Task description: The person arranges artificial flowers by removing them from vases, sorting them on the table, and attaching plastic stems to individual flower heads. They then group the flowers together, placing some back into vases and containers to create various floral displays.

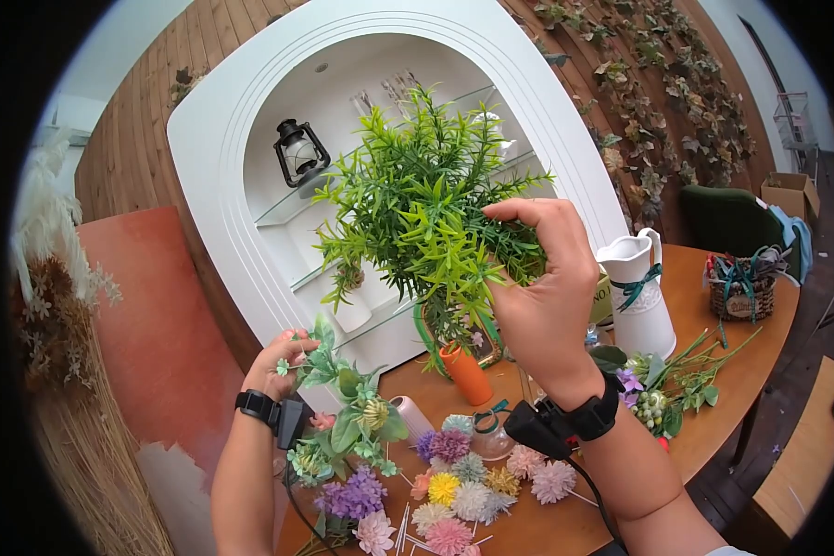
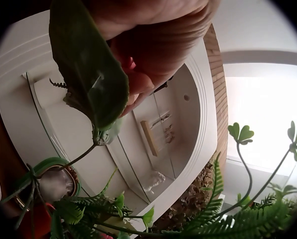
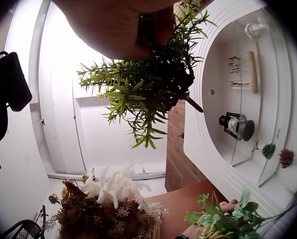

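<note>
My right hand (image 1: 551, 301) grips a bushy green artificial plant (image 1: 426, 213), raised in front of the white arched cabinet. In the right wrist view its short dark stem end (image 3: 193, 103) sticks out below the leaves. Under the plant in the head view stands an orange vase (image 1: 466, 375) on the table. At lower left, my left hand (image 1: 278, 363) holds a spray of artificial greenery (image 1: 347, 398) with pale green leaves. Up close in the left wrist view, a broad leaf (image 2: 88, 69) hides part of that hand's fingers.
Pompom-like flower heads (image 1: 445, 488) and purple flowers (image 1: 354, 494) lie on the wooden table (image 1: 718, 296). To the right stand a white pitcher (image 1: 644, 306) and a basket (image 1: 743, 295), with loose green stems (image 1: 690, 375) nearby. Behind is the cabinet (image 1: 208, 148) with a black lantern (image 1: 299, 153).
</note>
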Action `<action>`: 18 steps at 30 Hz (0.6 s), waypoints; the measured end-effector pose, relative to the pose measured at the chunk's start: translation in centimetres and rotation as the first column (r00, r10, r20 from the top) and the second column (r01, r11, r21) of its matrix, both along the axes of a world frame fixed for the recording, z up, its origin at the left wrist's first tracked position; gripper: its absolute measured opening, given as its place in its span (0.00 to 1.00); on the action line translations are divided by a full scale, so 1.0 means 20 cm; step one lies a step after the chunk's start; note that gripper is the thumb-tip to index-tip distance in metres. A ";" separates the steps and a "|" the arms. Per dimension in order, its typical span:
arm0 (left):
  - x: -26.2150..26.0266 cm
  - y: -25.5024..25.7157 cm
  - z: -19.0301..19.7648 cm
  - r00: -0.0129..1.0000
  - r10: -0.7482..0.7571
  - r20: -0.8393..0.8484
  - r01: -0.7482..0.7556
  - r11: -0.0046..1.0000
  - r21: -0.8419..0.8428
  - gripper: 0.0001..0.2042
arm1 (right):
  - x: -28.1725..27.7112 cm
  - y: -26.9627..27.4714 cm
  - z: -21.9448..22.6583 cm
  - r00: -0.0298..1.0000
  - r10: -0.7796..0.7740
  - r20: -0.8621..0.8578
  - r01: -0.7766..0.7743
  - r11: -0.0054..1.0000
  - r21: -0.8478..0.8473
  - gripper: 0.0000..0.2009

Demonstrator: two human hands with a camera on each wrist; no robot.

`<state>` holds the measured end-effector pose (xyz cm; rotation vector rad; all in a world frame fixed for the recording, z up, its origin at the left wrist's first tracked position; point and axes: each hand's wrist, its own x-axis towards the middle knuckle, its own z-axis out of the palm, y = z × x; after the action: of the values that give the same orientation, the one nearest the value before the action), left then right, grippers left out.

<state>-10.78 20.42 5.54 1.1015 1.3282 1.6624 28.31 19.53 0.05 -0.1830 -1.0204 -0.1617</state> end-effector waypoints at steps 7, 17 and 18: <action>0.17 -0.18 0.00 0.988 -0.054 -0.147 0.039 0.994 -0.100 0.14 | 0.01 0.00 0.00 1.000 -0.008 -0.014 0.008 1.000 0.011 0.18; 0.08 -0.21 -0.03 0.912 -0.209 -0.354 0.099 0.947 -0.306 0.13 | 0.00 0.00 0.00 1.000 -0.014 -0.009 0.015 1.000 0.010 0.18; 0.09 -0.21 -0.03 0.912 -0.209 -0.353 0.099 0.947 -0.305 0.13 | 0.00 0.00 0.01 1.000 -0.011 -0.008 0.011 1.000 0.009 0.18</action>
<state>-8.90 16.21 4.90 1.3617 1.6146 1.1315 28.26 19.58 0.16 -0.1807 -1.0109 -0.1752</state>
